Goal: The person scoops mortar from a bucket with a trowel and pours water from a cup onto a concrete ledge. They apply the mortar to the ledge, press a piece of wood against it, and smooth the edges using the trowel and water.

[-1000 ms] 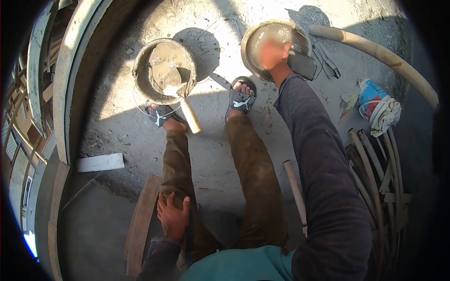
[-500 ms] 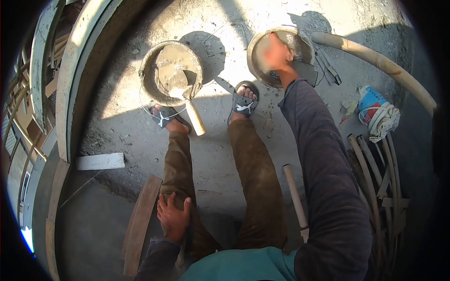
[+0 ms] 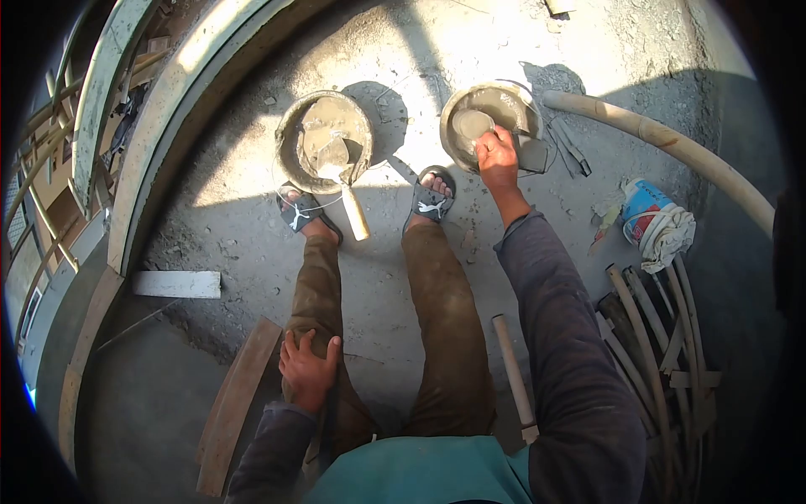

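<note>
My right hand is closed on the edge of a small round scoop, grey with wet mortar. Its exact kind is hard to make out. The scoop is inside the right bucket, over the grey mix. To the left, a second bucket holds mortar, and a trowel leans in it with its wooden handle sticking out over the near rim. On my left thigh, near the knee, my left hand lies with fingers apart, holding nothing.
A thick curved pole runs right from the right bucket. Beside my right arm are a blue-and-white tub with cloth and several bent strips. Boards and a white plank lie left, below a curved wooden form.
My right hand has drawn back from deep over the right bucket to its near side, and the round scoop now shows. My left hand stays on my leg. The view has shifted slightly.
</note>
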The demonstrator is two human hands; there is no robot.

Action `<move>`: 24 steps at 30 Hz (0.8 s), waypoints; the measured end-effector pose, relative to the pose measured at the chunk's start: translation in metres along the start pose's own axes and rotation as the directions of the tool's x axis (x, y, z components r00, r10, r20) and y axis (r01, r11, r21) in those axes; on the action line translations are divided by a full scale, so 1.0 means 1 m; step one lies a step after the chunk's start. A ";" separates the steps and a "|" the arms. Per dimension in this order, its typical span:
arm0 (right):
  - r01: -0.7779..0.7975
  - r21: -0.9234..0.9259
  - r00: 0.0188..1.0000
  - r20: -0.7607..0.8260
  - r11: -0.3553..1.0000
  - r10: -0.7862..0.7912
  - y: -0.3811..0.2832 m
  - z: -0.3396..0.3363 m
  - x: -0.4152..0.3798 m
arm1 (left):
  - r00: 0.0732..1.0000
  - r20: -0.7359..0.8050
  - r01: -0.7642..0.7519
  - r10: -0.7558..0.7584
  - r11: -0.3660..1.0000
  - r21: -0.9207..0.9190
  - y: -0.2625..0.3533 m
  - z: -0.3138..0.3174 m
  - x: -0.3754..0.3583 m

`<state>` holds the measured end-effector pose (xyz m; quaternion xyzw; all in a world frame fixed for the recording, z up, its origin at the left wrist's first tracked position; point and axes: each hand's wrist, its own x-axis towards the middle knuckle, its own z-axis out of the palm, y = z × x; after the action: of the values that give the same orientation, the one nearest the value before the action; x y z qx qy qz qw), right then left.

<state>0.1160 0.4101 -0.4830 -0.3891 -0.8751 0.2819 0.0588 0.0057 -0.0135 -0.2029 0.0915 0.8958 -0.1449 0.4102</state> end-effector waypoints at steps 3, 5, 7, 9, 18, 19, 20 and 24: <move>0.037 0.113 0.997 -0.076 0.993 -0.028 -0.020 -0.022 -0.010 | 0.997 -0.074 -0.015 0.012 0.999 -0.038 0.007 0.005 -0.007; 0.098 0.082 0.995 -0.037 0.992 -0.095 -0.049 -0.055 -0.011 | 0.956 -0.222 -0.212 0.193 0.975 -0.062 0.016 0.008 -0.009; 0.043 0.094 0.994 0.092 0.995 -0.052 -0.081 -0.088 -0.014 | 0.886 -0.330 -0.387 0.326 0.912 -0.139 0.038 0.003 0.002; 0.111 0.008 0.974 0.195 0.994 -0.111 -0.112 -0.121 -0.020 | 0.919 -0.313 -0.390 0.241 0.677 -0.625 0.081 -0.012 0.009; 0.553 0.159 0.730 0.382 0.818 -0.568 -0.315 -0.220 -0.026 | 0.906 -0.413 -0.411 0.092 0.421 -0.809 0.118 -0.184 -0.013; 0.608 0.148 0.682 0.406 0.780 -0.609 -0.335 -0.220 -0.027 | 0.897 -0.421 -0.434 0.133 0.440 -0.786 0.100 -0.196 -0.012; 0.670 0.192 0.646 0.326 0.718 -0.690 -0.352 -0.213 -0.028 | 0.861 -0.495 -0.488 0.120 0.469 -0.736 0.083 -0.197 -0.007; 0.687 0.222 0.565 0.436 0.692 -0.701 -0.435 -0.191 -0.034 | 0.920 -0.364 -0.377 0.148 0.591 -0.713 -0.011 -0.236 0.000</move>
<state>-0.0807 0.2377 -0.0855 0.0710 -0.9376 0.3364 -0.0530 -0.1647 0.0554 -0.0547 0.0583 0.8931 0.3282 0.3020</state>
